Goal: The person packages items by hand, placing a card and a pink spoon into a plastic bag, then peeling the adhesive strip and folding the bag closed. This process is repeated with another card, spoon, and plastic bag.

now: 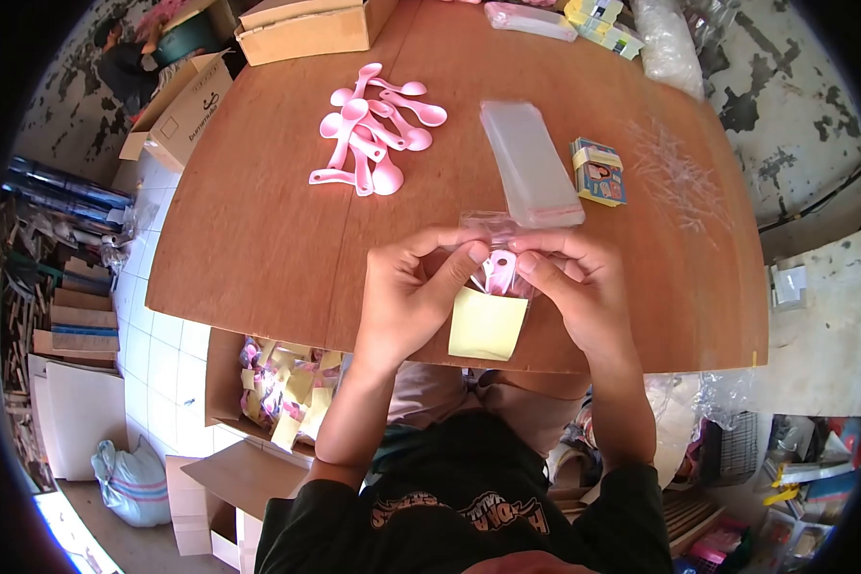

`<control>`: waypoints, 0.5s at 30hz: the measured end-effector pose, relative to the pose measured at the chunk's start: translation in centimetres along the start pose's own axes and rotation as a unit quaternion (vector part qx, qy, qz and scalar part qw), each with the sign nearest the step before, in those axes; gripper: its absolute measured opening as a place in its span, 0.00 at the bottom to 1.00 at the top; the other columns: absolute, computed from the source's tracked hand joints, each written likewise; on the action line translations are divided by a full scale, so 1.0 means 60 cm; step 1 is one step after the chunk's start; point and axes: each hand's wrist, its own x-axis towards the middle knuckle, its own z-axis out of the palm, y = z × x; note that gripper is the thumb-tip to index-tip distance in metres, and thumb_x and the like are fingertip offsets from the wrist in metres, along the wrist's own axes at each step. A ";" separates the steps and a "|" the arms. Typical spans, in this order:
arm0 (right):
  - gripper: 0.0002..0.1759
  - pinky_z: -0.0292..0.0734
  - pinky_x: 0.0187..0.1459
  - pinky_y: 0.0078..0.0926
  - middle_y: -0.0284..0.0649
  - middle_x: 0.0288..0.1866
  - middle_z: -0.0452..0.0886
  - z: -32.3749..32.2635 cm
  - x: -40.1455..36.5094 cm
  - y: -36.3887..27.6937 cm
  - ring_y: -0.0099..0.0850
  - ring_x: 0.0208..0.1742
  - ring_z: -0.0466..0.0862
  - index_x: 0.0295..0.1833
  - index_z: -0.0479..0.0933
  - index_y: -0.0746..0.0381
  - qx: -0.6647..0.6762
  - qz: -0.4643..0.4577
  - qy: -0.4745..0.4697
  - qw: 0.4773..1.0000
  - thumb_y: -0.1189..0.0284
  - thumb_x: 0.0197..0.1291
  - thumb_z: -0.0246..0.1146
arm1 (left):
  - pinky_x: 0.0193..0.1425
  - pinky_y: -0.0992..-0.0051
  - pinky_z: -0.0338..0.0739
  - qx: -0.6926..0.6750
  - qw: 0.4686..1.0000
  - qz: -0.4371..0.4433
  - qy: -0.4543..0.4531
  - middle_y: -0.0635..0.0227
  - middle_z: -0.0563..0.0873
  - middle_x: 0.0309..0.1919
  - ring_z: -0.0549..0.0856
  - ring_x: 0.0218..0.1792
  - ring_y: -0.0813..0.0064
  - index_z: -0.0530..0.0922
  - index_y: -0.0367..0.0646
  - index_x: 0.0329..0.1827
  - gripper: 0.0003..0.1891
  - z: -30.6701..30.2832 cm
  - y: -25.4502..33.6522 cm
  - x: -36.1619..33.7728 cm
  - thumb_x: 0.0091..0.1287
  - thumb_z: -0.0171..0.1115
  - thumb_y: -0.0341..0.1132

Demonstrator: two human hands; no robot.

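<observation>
At the near edge of the table: clear packet pinched from both sides.
Left hand and right hand each clench thumb and forefinger on its upper end; its long axis runs toward the body, yellow card below the grips.

Wooden table bears pink spoons (heaped), clear bags.

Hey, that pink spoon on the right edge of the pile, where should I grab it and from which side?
Best to pinch the pink spoon by its round bowl, coming from the right: the bowl juts clear of the pile, while the handle runs back in among the other spoons.
</observation>
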 end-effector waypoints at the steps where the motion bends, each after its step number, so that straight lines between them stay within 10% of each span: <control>1: 0.10 0.81 0.39 0.19 0.41 0.38 0.84 -0.002 -0.002 0.001 0.24 0.37 0.84 0.46 0.79 0.73 -0.002 0.008 -0.003 1.000 0.79 0.61 0.64 | 0.42 0.82 0.79 0.013 1.000 0.004 -0.007 0.63 0.87 0.37 0.84 0.38 0.82 0.82 0.32 0.45 0.08 -0.004 0.000 0.001 0.65 0.63 0.26; 15: 0.08 0.79 0.44 0.21 0.44 0.42 0.83 -0.035 -0.004 0.016 0.28 0.44 0.83 0.42 0.81 0.71 -0.055 -0.099 -0.103 0.988 0.87 0.60 0.58 | 0.45 0.79 0.80 0.030 0.996 0.050 -0.069 0.59 0.87 0.39 0.85 0.40 0.77 0.82 0.32 0.43 0.06 -0.038 -0.006 -0.007 0.64 0.61 0.20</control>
